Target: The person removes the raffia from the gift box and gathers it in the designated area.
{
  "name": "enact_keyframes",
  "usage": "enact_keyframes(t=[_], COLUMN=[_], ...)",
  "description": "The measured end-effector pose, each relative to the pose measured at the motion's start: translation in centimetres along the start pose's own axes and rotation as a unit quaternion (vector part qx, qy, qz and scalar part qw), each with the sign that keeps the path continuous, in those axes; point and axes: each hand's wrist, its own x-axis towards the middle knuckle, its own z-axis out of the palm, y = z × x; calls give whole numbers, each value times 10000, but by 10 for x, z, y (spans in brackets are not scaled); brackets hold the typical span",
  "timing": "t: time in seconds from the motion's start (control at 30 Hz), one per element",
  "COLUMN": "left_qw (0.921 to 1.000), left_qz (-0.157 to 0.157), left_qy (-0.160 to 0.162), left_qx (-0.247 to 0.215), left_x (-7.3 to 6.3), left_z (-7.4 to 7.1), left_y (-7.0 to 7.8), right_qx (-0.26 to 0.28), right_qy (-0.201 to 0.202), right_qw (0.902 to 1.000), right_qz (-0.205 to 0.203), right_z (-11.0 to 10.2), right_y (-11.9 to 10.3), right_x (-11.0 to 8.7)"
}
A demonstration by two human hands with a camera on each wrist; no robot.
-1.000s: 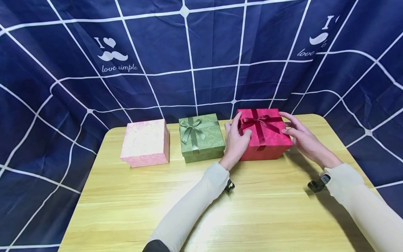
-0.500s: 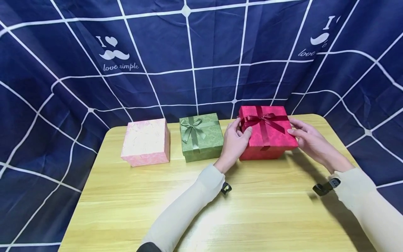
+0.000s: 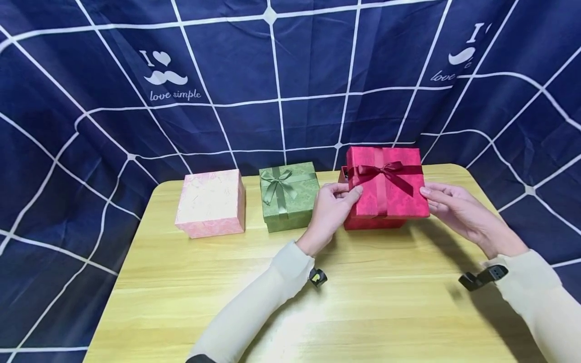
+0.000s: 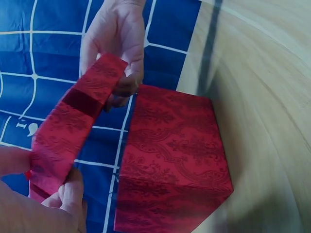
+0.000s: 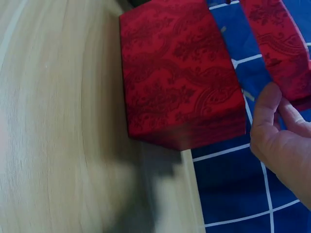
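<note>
A red lid [image 3: 369, 201] with a dark red ribbon bow hangs tilted above its red box base [image 3: 376, 223], toward the person. My left hand [image 3: 330, 210] pinches the lid's left edge, thumb on top. At the opposite edge my right hand [image 3: 467, 214] grips the lid between thumb and fingers. In the left wrist view a gap shows between the lid [image 4: 73, 121] and the patterned base [image 4: 170, 150], which stands on the table. The same gap shows between lid and base [image 5: 180, 73] in the right wrist view. The lid hides most of the base's inside from the head camera.
A green gift box [image 3: 295, 196] with a green bow stands just left of my left hand. Farther left is a pink box [image 3: 211, 201]. Behind the wooden table [image 3: 204, 287] hangs a dark blue curtain [image 3: 240, 65] with white lines.
The red lid has come up off its base and tilted toward the person. Both hands have shifted with it, the left one lower, the right one farther right.
</note>
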Motion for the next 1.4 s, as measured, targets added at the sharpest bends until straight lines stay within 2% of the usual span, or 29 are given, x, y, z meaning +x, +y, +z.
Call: enact_keyframes(t=[0.27,0.37,0.5,0.6,0.7,0.83,0.9,1.03,1.17,1.27,1.4], left_qw=[9980,9986,9939,9899,9884,9864,9852,9820,9776,9767,9754], left_qz=[184,210,-86,-207,-70,49,-31,-319,-481,-487,-470], left_qy=[-96,-413,-1022,-1307,-1496,-1640,-1711,-1776,-1770,-1751,-1807], left_qx=[604,240,-405,-508,-261,95,24,-560,-1030,-1142,-1168], left_x=[-7,-10,-17,-22,-28,-37,-41,-48,-53,-56,-61], left_z=[-6,-9,-13,-16,-19,-23,-23,-24,-23,-23,-25], left_y=[2,3,7,9,12,14,14,12,7,3,-1], right_qx=[-495,-834,-1347,-1601,-1914,-2492,-2687,-2928,-2617,-1828,-1187], right_qy=[-284,-109,178,251,324,380,329,-22,-699,-1390,-1776], right_qw=[9969,9944,9888,9852,9797,9660,9605,9535,9585,9662,9679], right_qz=[-544,-639,-624,-556,-501,-569,-649,-711,-883,-1173,-1324], right_z=[0,2,6,10,12,13,13,9,1,-5,-5], right_y=[0,-2,-6,-9,-9,-7,-5,-1,4,8,13], right_x=[-6,-9,-18,-26,-35,-45,-52,-60,-67,-72,-77])
